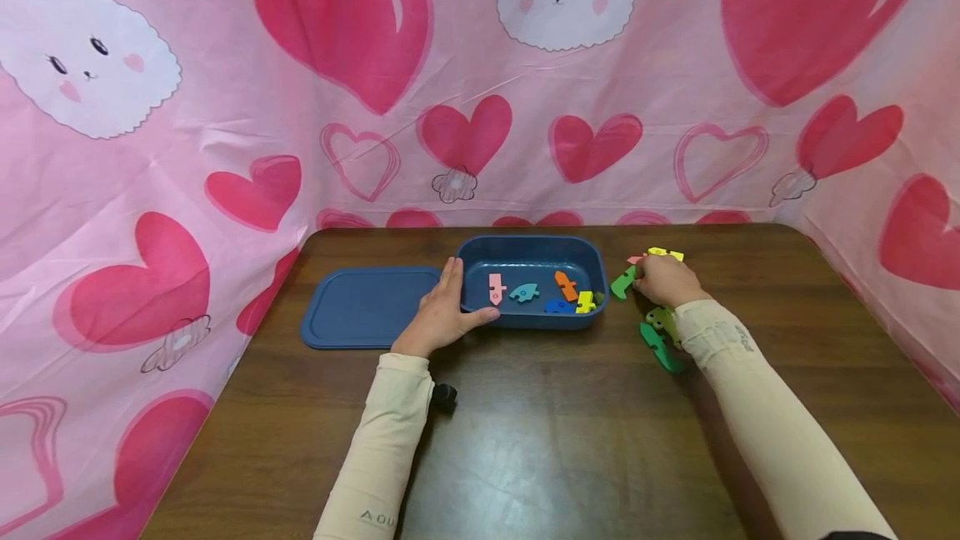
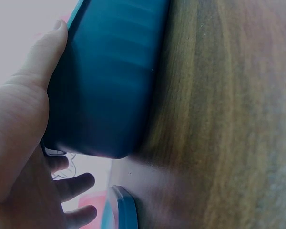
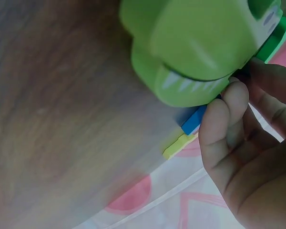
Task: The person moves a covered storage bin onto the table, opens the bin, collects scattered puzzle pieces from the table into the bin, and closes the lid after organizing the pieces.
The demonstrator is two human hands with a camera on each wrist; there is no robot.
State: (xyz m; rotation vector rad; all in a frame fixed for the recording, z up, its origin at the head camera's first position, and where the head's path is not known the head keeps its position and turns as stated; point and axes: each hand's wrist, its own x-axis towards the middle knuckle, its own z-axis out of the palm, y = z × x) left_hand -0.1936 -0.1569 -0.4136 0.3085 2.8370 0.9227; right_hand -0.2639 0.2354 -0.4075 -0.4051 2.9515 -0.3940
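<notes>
Lying on the table (image 1: 540, 440), just right of the blue box (image 1: 536, 322), are a light-green piece (image 1: 622, 282), a pink scrap (image 1: 637, 260) and a yellow strip (image 1: 676, 256). Right at them is the right hand (image 1: 669, 280), its fingers bent; whether they pinch a piece, I cannot tell. The right wrist view shows also a blue piece (image 3: 194, 120) near these fingers. Nearer to the person lie a green toy (image 1: 662, 321) with eyes and white teeth, and a dark-green piece (image 1: 656, 345) beside it.

Inside the box rest five pieces: pink (image 1: 495, 289), teal (image 1: 524, 293), orange (image 1: 566, 286), blue (image 1: 557, 306) and yellow (image 1: 586, 302). The left hand (image 1: 438, 313) is spread at its left front corner, thumb touching the rim, fingers straight and not clenched. Left of the box lies a flat blue lid (image 1: 367, 307). Behind the table hangs a pink cloth (image 1: 465, 65) with hearts.
</notes>
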